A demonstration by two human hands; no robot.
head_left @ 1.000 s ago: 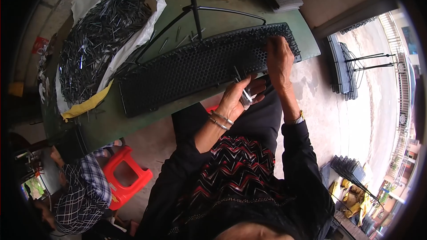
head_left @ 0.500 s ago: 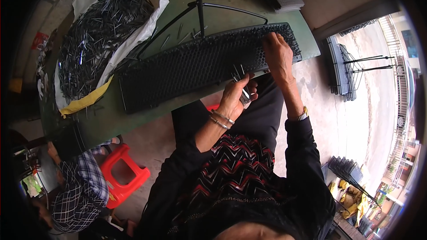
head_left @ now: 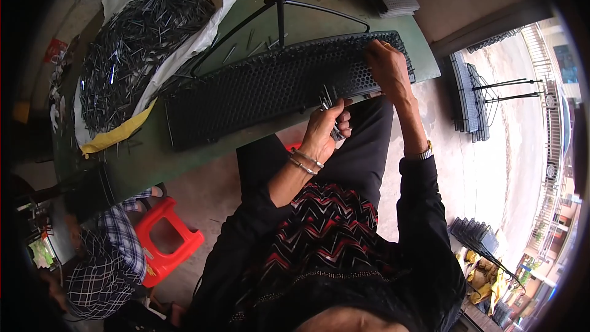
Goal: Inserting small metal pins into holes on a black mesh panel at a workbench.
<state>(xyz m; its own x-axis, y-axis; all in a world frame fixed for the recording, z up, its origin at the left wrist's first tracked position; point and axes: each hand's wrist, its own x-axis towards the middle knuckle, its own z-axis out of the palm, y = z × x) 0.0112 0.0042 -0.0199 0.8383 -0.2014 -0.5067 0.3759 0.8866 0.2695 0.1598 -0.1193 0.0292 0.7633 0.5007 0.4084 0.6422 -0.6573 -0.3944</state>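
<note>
Several pins [head_left: 328, 94] (slim ones) in left hand [head_left: 324, 126].

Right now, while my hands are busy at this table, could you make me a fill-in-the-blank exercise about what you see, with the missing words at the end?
1. The left hand, holding thin metal pieces, is to the ____ of the right hand.
2. The right hand is nearer the ____ end of the perforated black panel.
3. The plastic stool at lower left is coloured ____.
4. The white sack has a lower border coloured ____.

Missing words: left; right; red; yellow.
</note>
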